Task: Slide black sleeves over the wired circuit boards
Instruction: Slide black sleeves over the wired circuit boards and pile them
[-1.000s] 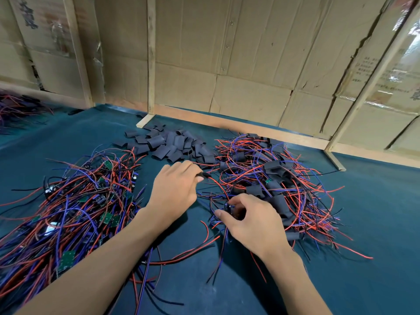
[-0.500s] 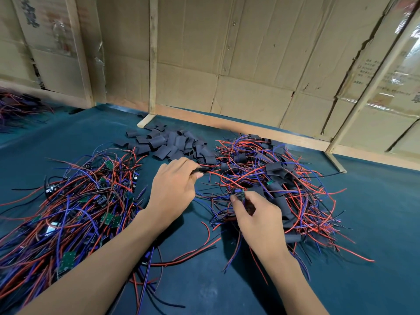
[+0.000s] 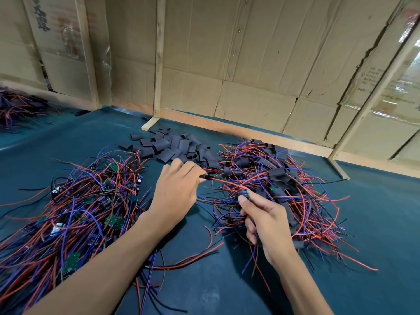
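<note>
My left hand (image 3: 176, 189) pinches a black sleeve (image 3: 204, 177) with red wires running out of its right end. My right hand (image 3: 264, 220) pinches a small green circuit board (image 3: 243, 194) at the other end of those wires, held just above the mat. Loose black sleeves (image 3: 175, 147) lie in a pile behind my left hand. To the left spreads a heap of bare wired boards (image 3: 75, 208). On the right lies a heap of sleeved boards (image 3: 284, 180) with red and blue wires.
The green mat (image 3: 375, 223) covers the table. Cardboard walls (image 3: 250, 64) and wooden battens (image 3: 158, 57) close off the back. Another bundle of wires (image 3: 16, 108) lies at the far left. A wooden foot (image 3: 339, 170) stands at the right rear.
My right hand has lifted the circuit board up off the mat toward my left hand. The wires now stretch between both hands. My left hand has barely shifted.
</note>
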`<state>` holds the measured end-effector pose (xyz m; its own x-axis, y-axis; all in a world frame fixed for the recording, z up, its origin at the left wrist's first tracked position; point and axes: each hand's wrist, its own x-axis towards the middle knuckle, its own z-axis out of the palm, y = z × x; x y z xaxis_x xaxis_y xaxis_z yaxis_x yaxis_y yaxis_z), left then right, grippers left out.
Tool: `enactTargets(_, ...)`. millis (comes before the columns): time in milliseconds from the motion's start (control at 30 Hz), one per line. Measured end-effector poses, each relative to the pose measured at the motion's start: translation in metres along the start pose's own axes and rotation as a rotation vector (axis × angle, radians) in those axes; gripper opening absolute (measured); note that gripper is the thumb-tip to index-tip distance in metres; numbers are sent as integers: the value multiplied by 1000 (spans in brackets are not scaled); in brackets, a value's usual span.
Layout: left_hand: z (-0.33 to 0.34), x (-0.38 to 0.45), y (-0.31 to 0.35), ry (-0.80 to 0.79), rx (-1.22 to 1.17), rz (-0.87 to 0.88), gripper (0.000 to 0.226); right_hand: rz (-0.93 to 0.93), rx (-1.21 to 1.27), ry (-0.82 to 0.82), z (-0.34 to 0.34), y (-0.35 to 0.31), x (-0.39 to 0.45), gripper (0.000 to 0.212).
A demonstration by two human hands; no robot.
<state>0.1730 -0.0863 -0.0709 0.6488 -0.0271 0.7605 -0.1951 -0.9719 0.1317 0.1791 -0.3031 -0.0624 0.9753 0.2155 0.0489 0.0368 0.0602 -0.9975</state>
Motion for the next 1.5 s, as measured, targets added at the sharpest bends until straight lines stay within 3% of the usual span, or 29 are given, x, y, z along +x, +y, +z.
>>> enactTargets(367, 7, 0, 6, 50, 4, 324, 26, -240, -213, 0, 7, 2, -1, 20)
enactTargets(733, 9, -2, 9, 27, -26, 408, 28, -194, -160, 6, -2, 0, 1, 8)
enactTargets(967, 7, -3, 14, 5, -63, 471, 25, -158, -225, 62, -1, 5, 4, 14)
enactTargets(1067, 9, -3, 12, -11, -59, 470, 23, -92, -154, 6, -2, 4, 3, 8)
enactTargets(1200, 11, -3, 9, -66, -98, 425, 24, -31, -72, -9, -1, 2, 2, 15)
enactTargets(1400, 10, -4, 11, -168, -150, 371, 27, -125, -111, 10, -1, 1, 0, 12)
enactTargets(1500, 4, 5, 9, -191, -138, 279, 30, -269, -230, 154, 1, 4, -1, 15)
